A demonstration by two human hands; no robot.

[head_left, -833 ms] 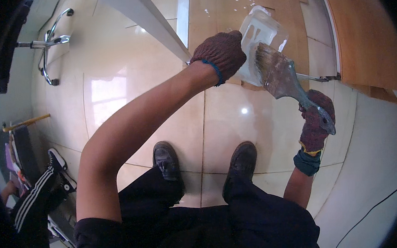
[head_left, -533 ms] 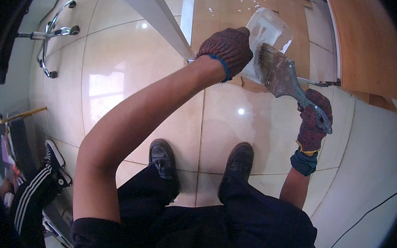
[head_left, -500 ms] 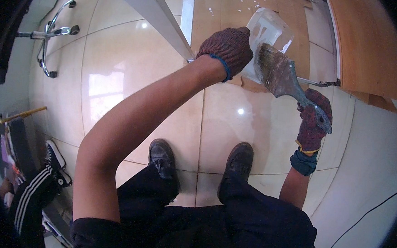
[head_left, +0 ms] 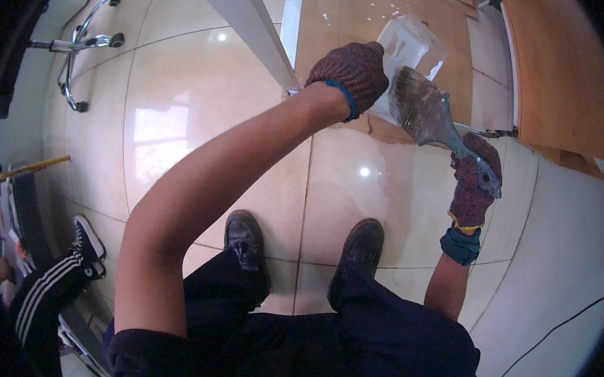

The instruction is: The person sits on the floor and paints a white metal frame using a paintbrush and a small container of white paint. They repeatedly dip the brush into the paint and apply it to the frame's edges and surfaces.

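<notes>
My left hand (head_left: 352, 75), in a dark knitted glove, is closed on the near-left edge of a translucent white plastic container (head_left: 393, 39). White paint or a similar coating smears the container's inside. In my right hand (head_left: 474, 192), also gloved, is the blue-grey handle of a wide paintbrush (head_left: 421, 108). Its worn bristles point up and left, at the container's near-right rim; whether they touch it I cannot tell. The container's lower part is partly hidden behind the brush and the left glove.
Brown cardboard (head_left: 334, 31) with white drips lies beyond the container on the tiled floor (head_left: 196, 146). A white post (head_left: 254, 29) rises left of it, a wooden panel (head_left: 560, 55) stands right. Another person's striped trouser leg (head_left: 42, 294) is at far left, below a chair base (head_left: 72, 54).
Both hands, the container and the brush keep nearly the same places, with only a slight shift of the whole view. The other person's leg at the left has moved a little.
</notes>
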